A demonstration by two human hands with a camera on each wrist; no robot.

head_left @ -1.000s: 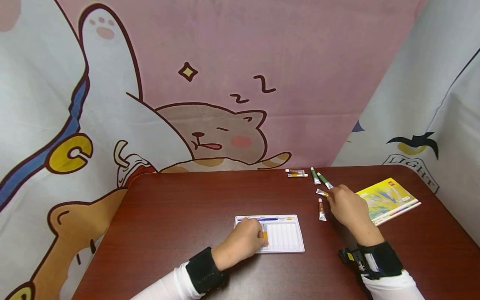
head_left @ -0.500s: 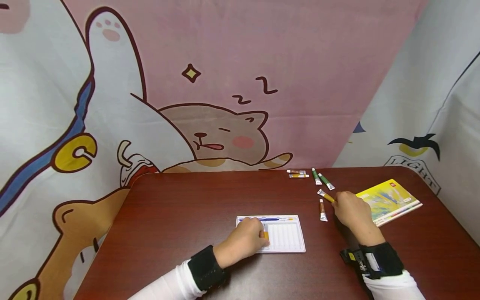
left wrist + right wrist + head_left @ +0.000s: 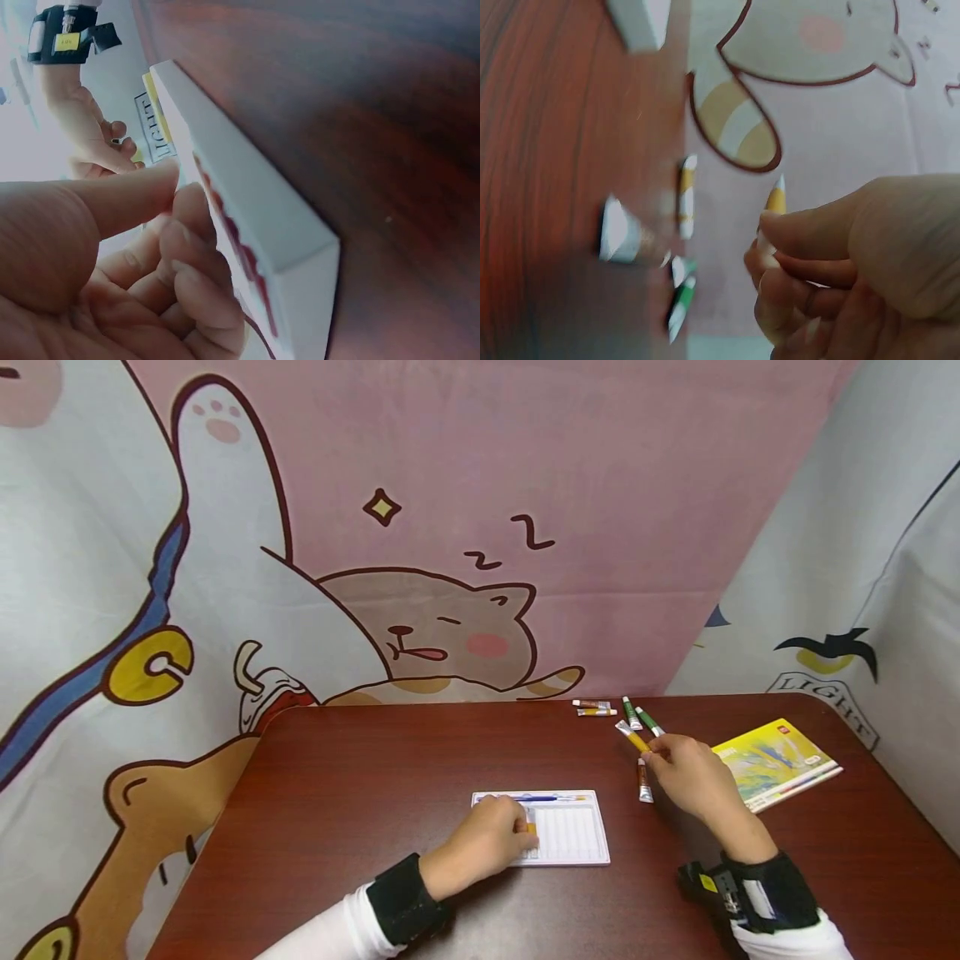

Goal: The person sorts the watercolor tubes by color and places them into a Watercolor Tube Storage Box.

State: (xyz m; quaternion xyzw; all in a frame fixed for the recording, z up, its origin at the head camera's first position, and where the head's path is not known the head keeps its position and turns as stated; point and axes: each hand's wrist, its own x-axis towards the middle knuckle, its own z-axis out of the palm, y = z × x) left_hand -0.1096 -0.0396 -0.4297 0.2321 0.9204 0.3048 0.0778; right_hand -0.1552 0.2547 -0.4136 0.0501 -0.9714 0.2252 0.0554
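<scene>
My right hand (image 3: 693, 777) pinches a yellow paint tube (image 3: 632, 737) between thumb and fingertips, its silver end pointing away to the upper left. In the right wrist view, the yellow tube (image 3: 777, 199) stands up from the pinch. My left hand (image 3: 487, 839) lies over the left part of a white plastic tray (image 3: 603, 852), thumb and forefinger together, the other fingers curled. At its thumb tip shows an orange-yellow tube (image 3: 531, 829) in the tray; I cannot tell whether the fingers grip it. Tubes in the tray's left part are mostly hidden. A blue-handled brush (image 3: 536, 798) lies along the tray's far side.
Beyond the right hand lie two green tubes (image 3: 630, 712), a brown tube (image 3: 591, 703) and another yellow tube (image 3: 597, 712). Another brown tube (image 3: 645, 783) lies just left of that hand. A flat yellow box (image 3: 780, 760) sits at the right. A printed cloth hangs behind the table.
My right hand has turned and shifted slightly left, swinging the yellow tube up and to the left. My left hand stays over the tray.
</scene>
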